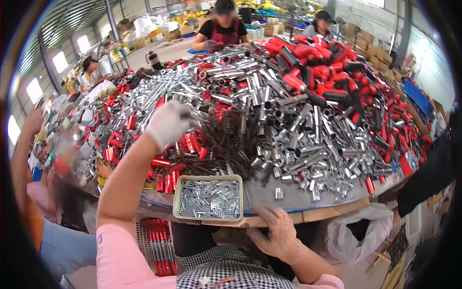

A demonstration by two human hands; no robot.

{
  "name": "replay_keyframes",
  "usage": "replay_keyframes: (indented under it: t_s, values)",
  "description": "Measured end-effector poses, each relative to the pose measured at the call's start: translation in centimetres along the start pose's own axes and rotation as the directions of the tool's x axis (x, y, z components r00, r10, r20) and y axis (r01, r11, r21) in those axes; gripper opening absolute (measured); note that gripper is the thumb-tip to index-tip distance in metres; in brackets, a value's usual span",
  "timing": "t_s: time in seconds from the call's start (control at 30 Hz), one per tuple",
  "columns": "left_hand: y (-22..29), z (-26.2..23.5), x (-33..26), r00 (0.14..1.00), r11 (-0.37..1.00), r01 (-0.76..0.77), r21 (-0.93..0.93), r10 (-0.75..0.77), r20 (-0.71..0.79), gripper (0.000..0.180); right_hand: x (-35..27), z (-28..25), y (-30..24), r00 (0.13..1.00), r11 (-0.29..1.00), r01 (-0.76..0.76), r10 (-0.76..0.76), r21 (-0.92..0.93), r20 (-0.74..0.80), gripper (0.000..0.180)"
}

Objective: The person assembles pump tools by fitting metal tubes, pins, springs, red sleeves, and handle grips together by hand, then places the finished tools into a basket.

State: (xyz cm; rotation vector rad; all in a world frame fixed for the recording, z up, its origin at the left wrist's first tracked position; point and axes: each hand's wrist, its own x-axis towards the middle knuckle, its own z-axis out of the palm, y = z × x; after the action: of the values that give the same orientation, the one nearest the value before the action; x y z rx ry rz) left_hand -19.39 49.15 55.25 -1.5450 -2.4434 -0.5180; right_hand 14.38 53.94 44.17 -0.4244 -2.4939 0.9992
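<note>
My left hand (169, 121), in a white glove, is stretched out over the heap with its fingers curled together at the edge of the dark springs (231, 139); I cannot tell whether anything is actually pinched in it. My right hand (277, 235) is bare and rests with loosely bent fingers on the near wooden edge of the table (308, 212), holding nothing I can make out.

The table carries a huge mound of silver metal tubes (284, 120) running across most of it. Beyond them, on the far right, lies a pile of red and black handles (327, 72). The springs sit in a tangle near the middle, just beside my left hand, and short red sleeves (166, 168) are scattered under and around my left forearm.

Right in front of me, between my two hands, a pale rectangular tray (177, 200) sits at the table edge, filled with small silver pins (210, 198).

Other people work at the far side and to my left.
</note>
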Motion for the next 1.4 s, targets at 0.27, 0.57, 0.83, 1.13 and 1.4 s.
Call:
replay_keyframes:
  t_s: [0.27, 0.57, 0.83, 1.13, 1.4]
  values:
    - [9.7, 4.5, -14.2, 0.865, 0.48, -0.343, -0.807, 0.497, -0.072, 0.035, -1.7, 3.2, 2.2, 0.956, 0.828, -0.234, 0.099, 0.51, 0.277, 0.048]
    - [13.7, 9.1, -18.1, 0.943, 0.068, 0.276, -0.959, -0.214, 0.256, 0.027, -2.8, 5.8, 0.6, 0.943, 0.86, -0.265, 0.325, 0.435, -0.068, 0.035]
    - [14.6, 9.5, -16.7, 0.949, -0.002, 0.262, -0.965, -0.182, 0.258, 0.019, -3.0, 6.6, 1.1, 0.953, 0.881, -0.141, 0.244, 0.451, -0.177, 0.038]
    - [16.0, 10.2, -16.3, 0.966, 0.029, 0.021, -0.999, -0.258, 0.012, 0.032, -3.3, 7.0, 2.6, 0.952, 0.691, -0.184, 0.302, 0.699, -0.049, 0.041]
    - [14.7, 10.3, -15.5, 0.987, -0.037, 0.022, -0.999, -0.16, 0.028, 0.039, -2.2, 6.4, 2.3, 0.968, 0.747, -0.08, 0.215, 0.66, -0.127, 0.033]
